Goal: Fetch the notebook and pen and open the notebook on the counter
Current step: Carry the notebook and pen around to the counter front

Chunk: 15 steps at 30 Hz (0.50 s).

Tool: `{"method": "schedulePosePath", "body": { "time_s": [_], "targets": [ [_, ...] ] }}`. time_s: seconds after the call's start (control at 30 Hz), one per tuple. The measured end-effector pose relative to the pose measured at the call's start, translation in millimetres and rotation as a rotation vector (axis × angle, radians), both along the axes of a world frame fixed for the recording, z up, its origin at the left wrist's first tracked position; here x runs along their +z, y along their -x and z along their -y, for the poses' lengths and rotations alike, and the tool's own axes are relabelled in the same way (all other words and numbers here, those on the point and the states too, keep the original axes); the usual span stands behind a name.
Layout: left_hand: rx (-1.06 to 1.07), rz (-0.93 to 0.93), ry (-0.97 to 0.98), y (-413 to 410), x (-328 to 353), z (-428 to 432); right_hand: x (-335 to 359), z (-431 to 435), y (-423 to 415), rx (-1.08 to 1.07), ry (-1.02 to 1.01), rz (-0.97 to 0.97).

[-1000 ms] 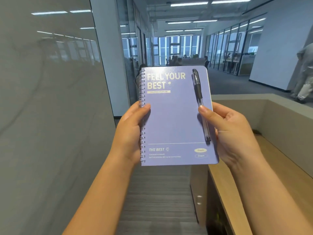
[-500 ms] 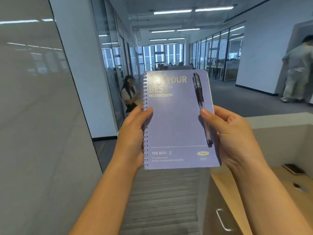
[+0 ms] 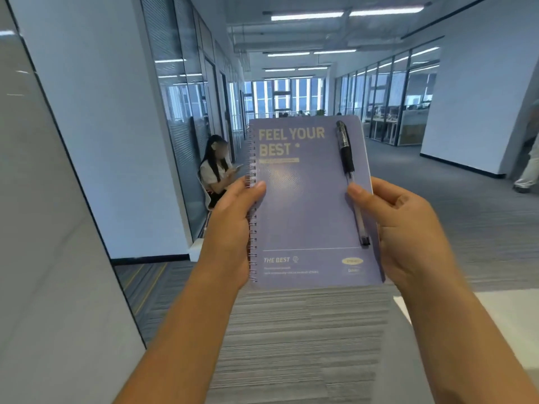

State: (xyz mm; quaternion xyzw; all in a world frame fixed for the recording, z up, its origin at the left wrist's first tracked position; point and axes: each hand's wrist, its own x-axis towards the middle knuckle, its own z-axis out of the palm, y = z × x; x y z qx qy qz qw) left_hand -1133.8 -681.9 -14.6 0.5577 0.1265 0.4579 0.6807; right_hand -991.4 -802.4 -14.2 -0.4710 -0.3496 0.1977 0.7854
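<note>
Since the frame half a second back the view has swung left – the wood counter and drawer handle at lower right are gone, only a pale surface corner (image 3: pixel 495 310) shows at the right edge, and the seated person (image 3: pixel 217 170) by the glass wall now sits further in, left of centre. The full cover text "FEEL YOUR BEST" reads clearly again where glare washed it out before. The grip is unchanged.

Notebook (image 3: pixel 306 205) is held up mid-frame, closed, cover facing the camera, long axis near vertical with the top leaning slightly left; wire spiral binding runs down its left edge. Pen (image 3: pixel 351 185) lies on the cover along the right edge, parallel to the long axis, capped black end toward the top of the frame, clear barrel end toward the bottom.

Left hand (image 3: pixel 230 231) is wrapped around the spiral edge, thumb curled onto the cover, other fingers hidden behind. Right hand (image 3: pixel 408 228) clasps the right edge, thumb pressing the pen barrel flat to the cover – other fingers behind.

Cover is matte lilac, faintly textured, rounded corners, pale yellow lettering. Pen has a black rubbery grip. Floor (image 3: pixel 291 345) is grey striped carpet.
</note>
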Motion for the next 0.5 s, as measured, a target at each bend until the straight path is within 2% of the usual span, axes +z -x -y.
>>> {"method": "schedulePosePath", "body": {
  "time_s": [0.37,0.5],
  "targets": [
    [-0.206,-0.017,-0.077,-189,-5,-217,-11,-191,-164,-0.184,-0.029,0.021],
    [-0.335,-0.044,-0.105,-267,6,-269,-4,-229,-221,-0.301,-0.055,-0.012]
  ]
}}
